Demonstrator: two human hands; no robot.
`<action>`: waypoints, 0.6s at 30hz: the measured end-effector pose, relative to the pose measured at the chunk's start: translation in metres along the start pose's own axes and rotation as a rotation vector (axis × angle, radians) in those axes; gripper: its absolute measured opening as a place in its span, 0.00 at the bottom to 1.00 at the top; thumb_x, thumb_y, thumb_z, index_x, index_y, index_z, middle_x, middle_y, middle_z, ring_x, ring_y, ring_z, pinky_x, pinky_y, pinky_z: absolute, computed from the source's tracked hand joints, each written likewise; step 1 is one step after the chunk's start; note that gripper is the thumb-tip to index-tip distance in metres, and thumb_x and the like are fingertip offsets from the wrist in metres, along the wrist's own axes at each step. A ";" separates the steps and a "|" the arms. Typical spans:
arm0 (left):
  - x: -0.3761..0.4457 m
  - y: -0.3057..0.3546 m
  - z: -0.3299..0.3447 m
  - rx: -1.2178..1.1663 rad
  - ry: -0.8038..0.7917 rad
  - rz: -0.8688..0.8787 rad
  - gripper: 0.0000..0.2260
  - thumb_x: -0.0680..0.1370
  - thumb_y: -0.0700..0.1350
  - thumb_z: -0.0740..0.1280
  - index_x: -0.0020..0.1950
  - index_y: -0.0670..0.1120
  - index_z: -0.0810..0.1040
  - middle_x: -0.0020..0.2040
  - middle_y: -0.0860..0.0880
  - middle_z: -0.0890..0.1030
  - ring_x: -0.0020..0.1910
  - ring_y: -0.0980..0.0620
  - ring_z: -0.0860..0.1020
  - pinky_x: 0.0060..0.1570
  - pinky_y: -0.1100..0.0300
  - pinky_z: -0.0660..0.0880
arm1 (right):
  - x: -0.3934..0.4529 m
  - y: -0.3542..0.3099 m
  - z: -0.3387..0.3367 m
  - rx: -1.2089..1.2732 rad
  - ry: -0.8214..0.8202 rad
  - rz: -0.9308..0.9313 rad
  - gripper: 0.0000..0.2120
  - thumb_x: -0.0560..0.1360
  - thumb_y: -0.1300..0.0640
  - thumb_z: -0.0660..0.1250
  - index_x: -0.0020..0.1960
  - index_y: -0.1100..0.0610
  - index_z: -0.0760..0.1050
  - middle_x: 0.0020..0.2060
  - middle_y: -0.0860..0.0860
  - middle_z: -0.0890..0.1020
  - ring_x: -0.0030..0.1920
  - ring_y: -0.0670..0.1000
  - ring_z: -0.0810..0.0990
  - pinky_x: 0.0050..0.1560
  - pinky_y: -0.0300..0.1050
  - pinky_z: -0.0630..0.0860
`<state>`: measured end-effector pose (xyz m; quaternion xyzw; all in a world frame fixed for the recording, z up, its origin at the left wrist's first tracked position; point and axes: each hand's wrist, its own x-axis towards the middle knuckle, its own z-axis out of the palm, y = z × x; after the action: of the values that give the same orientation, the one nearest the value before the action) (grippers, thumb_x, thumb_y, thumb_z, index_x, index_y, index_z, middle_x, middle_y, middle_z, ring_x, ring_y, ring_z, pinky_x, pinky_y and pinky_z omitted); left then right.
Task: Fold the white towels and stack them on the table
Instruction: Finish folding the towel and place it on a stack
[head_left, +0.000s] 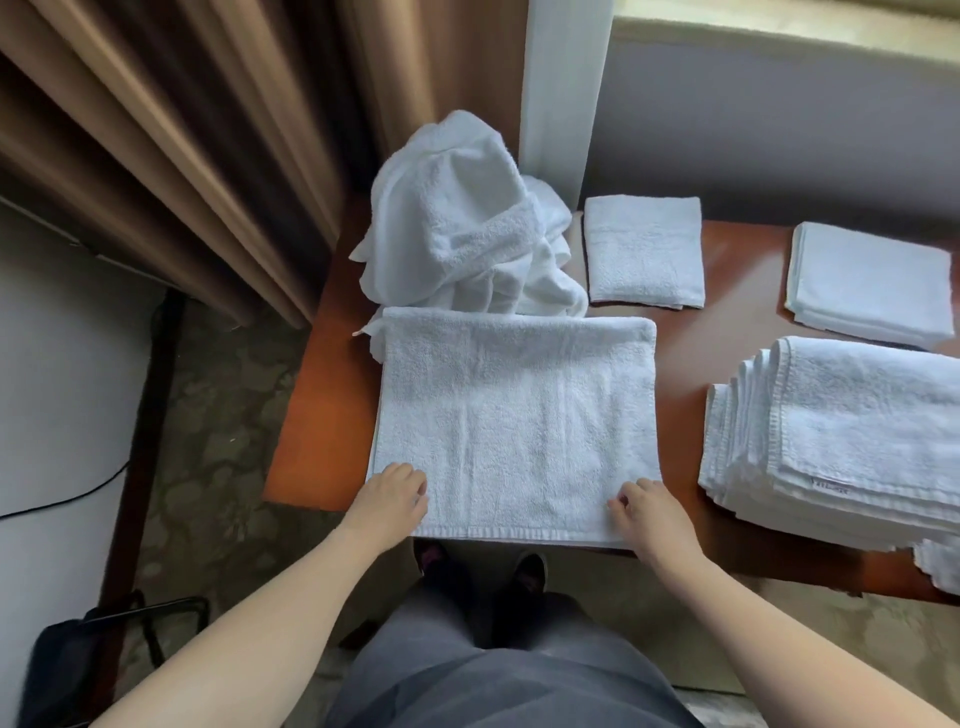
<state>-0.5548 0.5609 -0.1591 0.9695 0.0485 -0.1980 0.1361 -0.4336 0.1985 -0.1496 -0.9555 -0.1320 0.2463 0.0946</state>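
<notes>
1. The wooden worktop (322, 415) carries all the towels.
2. A flat white towel (519, 415) lies at its near edge.
3. A stack of folded towels (852, 447) sits to the right.
4. A crumpled heap (462, 223) lies behind.
5. The left hand (392, 496) and right hand (649, 512) each pinch a near corner of the flat towel.

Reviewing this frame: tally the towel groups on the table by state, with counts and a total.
Towel being folded under both hands: 1, the spread towel, with left hand and right hand at its near corners.
Unfolded heap: 1, the crumpled pile; the number of towels in it is unclear.
Small folded towels or stacks: 2, one centre back, one far right.
Large folded stack: 1.
Total: 5 groups.
</notes>
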 end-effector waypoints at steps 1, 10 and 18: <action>0.010 0.004 -0.006 -0.006 0.004 0.017 0.09 0.84 0.50 0.59 0.57 0.48 0.75 0.53 0.53 0.75 0.56 0.53 0.72 0.54 0.60 0.69 | -0.001 -0.002 -0.001 0.068 0.073 0.089 0.11 0.80 0.53 0.63 0.52 0.60 0.78 0.48 0.54 0.78 0.54 0.56 0.75 0.52 0.51 0.73; 0.135 0.110 -0.083 -0.079 0.016 0.220 0.09 0.83 0.46 0.62 0.59 0.45 0.76 0.58 0.48 0.76 0.61 0.49 0.72 0.57 0.55 0.71 | 0.001 0.003 0.006 0.480 0.090 0.589 0.21 0.76 0.49 0.71 0.63 0.60 0.72 0.57 0.57 0.79 0.60 0.59 0.76 0.59 0.55 0.75; 0.261 0.229 -0.116 -0.010 0.043 0.315 0.16 0.80 0.43 0.64 0.68 0.44 0.73 0.66 0.44 0.74 0.68 0.44 0.69 0.66 0.52 0.66 | 0.005 0.007 0.009 0.610 0.039 0.650 0.11 0.73 0.51 0.69 0.40 0.54 0.70 0.38 0.50 0.76 0.39 0.52 0.75 0.37 0.47 0.69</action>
<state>-0.2387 0.3852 -0.1043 0.9684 -0.1003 -0.1531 0.1694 -0.4324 0.1945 -0.1609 -0.8802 0.2558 0.2729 0.2922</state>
